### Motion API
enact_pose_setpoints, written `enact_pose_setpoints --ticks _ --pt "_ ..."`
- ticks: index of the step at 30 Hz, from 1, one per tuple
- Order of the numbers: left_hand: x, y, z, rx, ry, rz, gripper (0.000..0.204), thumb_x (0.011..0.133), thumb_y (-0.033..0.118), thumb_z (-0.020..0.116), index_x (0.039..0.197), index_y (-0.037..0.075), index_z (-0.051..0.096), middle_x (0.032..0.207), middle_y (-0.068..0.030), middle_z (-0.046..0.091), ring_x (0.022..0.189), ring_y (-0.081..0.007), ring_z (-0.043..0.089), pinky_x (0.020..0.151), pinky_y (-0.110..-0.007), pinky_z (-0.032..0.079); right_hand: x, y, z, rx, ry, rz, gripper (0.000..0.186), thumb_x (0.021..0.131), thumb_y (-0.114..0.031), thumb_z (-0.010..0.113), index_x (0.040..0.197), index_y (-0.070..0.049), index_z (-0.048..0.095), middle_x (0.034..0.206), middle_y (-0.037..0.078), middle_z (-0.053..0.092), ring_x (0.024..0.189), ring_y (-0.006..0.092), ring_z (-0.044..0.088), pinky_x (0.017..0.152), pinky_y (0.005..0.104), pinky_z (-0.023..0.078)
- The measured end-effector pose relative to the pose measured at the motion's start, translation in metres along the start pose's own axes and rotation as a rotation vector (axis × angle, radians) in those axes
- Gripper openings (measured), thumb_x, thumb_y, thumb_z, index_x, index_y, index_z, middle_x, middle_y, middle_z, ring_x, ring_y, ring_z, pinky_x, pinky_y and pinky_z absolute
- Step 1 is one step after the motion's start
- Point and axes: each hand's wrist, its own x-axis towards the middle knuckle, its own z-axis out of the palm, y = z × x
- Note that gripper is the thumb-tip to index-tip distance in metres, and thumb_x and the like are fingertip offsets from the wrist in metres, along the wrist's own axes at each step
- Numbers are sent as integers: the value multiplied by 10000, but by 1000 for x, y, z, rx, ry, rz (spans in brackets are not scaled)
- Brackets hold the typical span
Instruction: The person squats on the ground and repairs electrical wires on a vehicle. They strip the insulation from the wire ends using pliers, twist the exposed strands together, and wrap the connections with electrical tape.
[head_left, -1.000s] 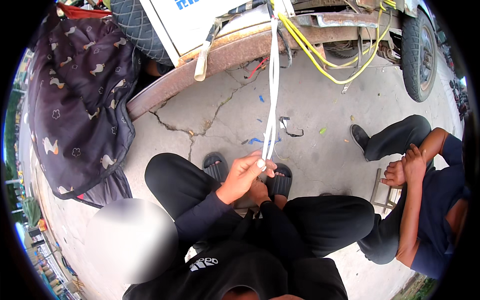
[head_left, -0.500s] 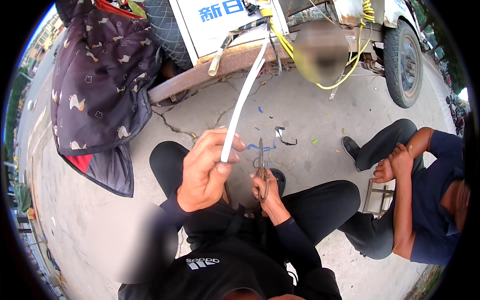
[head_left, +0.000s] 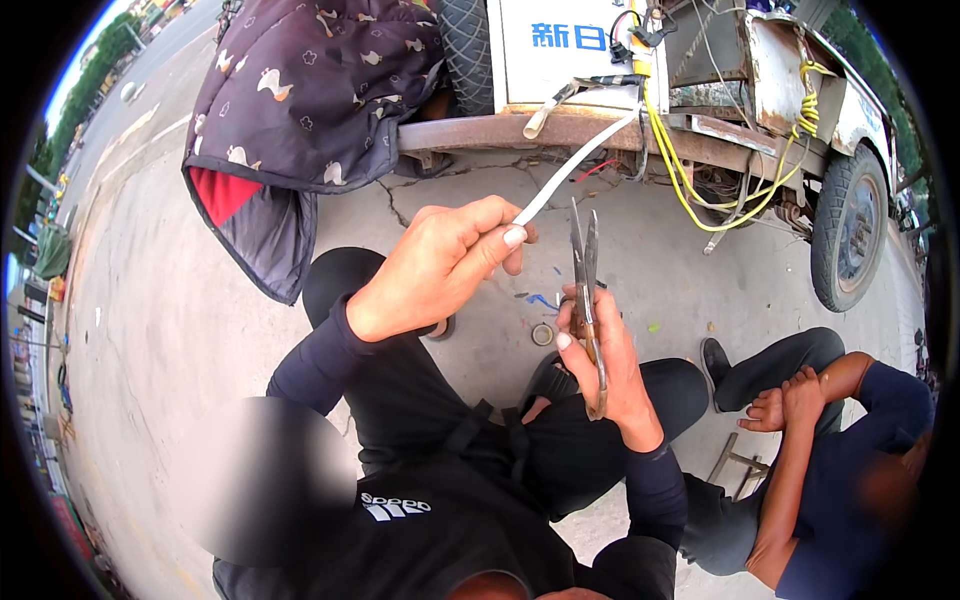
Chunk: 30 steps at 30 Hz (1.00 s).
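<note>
My left hand pinches a white cable near its end, between thumb and fingers. The cable runs up and right to the bundled wires on the rusty vehicle's front part. My right hand, to the lower right, grips worn metal scissors upright, their blades slightly parted and pointing up beside the cable, not visibly touching it. A small tape roll and blue scraps lie on the concrete beyond my knees.
A quilted dark cover hangs at the upper left beside a tyre. Yellow cables loop below the vehicle, near its right wheel. A co-worker sits at the right, arms crossed over a knee, beside a low stool.
My right hand has come up with the scissors, which now point up beside the cable. My left hand has moved up with the white cable. The camera view has shifted.
</note>
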Motion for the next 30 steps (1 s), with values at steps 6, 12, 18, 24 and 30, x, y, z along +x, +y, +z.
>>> enact_pose_setpoints --ticks 6,12,18,24,30 --pt "-2 -24 -3 119 -31 -11 252 1034 171 537 1004 -39 672 633 -41 573 581 -103 556 573 -265 465 21 -21 -14 -293 -159 -52 513 829 -34 669 1304 -24 474 992 180 580 861 363 614 784 427 492" --pt "-8 -47 -2 25 -63 -28 262 1030 186 553 994 -37 684 610 -43 563 554 -96 556 544 -273 442 47 -27 -17 -404 -254 -178 471 837 -56 670 1260 -32 464 981 194 562 887 420 592 752 482 475" --pt "-5 -53 1 -136 -68 -73 279 1027 212 568 986 -31 699 613 -26 548 566 -77 504 536 -271 415 50 -29 -17 -432 -312 -163 497 843 -53 663 1283 -40 430 1019 202 547 876 438 586 736 500 467" --pt "-4 -63 12 -221 -82 -109 241 1022 193 548 991 -19 659 609 -73 480 579 -113 398 551 -306 391 49 -20 -14 -358 -323 -87 479 837 -55 671 1259 -26 446 1031 212 543 856 449 582 741 496 473" --pt "0 -69 16 -222 -130 -152 248 1016 206 564 972 -6 685 608 -58 498 589 -103 417 562 -292 400 52 -5 -11 -387 -310 -73 389 822 -36 665 1148 -13 453 902 201 553 779 423 580 681 478 458"
